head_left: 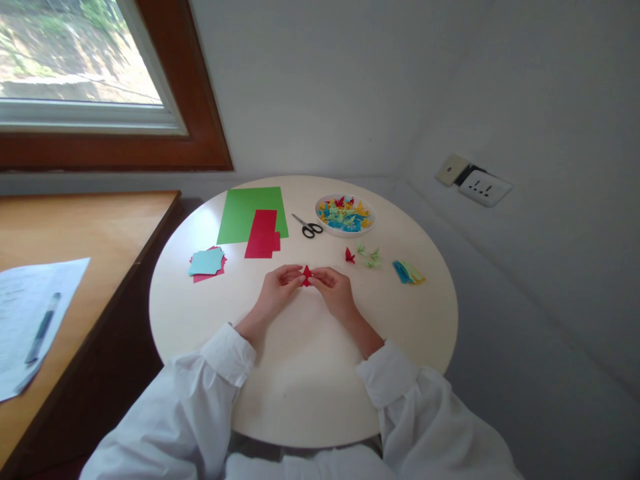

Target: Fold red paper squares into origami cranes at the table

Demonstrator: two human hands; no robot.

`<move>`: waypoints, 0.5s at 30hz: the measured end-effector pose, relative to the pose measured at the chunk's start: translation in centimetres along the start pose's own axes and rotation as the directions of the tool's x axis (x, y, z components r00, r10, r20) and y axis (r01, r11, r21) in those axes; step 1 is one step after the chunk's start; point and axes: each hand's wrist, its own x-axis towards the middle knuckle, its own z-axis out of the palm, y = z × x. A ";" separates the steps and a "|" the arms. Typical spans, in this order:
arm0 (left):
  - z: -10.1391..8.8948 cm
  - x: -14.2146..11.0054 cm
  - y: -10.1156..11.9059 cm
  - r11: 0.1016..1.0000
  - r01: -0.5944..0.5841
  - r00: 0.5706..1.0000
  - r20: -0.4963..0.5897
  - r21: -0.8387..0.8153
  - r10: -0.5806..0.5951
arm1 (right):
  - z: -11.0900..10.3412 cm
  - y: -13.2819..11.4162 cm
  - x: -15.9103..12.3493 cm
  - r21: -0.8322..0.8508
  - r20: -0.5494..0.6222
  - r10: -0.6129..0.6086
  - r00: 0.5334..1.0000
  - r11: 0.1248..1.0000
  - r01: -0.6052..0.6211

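A small folded piece of red paper (307, 274) is pinched between the fingertips of both hands, over the middle of the round table. My left hand (278, 285) grips its left side, and my right hand (336, 289) grips its right side. Just right of my right hand lie a red folded paper crane (349, 256) and several pale green folded cranes (370, 256). Ahead of my hands sits a white bowl (345, 233) filled with red, yellow, blue and green paper cranes. Fingers partly cover the red piece, so its exact fold is hard to make out.
Black-handled scissors (310, 229) lie left of the bowl. Red paper strips (261, 235) overlap a green sheet (235, 213). Stacked paper squares (206, 262) rest at the left of the white table (305, 380); folded coloured papers (407, 272) are at right. A wooden desk (100, 220) stands left.
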 end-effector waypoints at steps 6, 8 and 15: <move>-0.2 -0.1 0.1 0.991 0.007 0.996 0.088 0.137 -0.019 | -0.1 0.2 0.0 0.000 0.002 0.004 1.000 1.000 -0.004; -0.2 0.0 -0.1 0.989 -0.001 0.998 0.067 0.146 -0.009 | -0.1 0.2 0.0 -0.004 0.007 0.008 1.000 1.000 -0.008; -0.3 0.3 -0.7 0.993 -0.040 0.999 0.032 0.113 0.037 | 0.0 0.5 0.0 -0.012 0.058 0.055 0.997 0.998 -0.054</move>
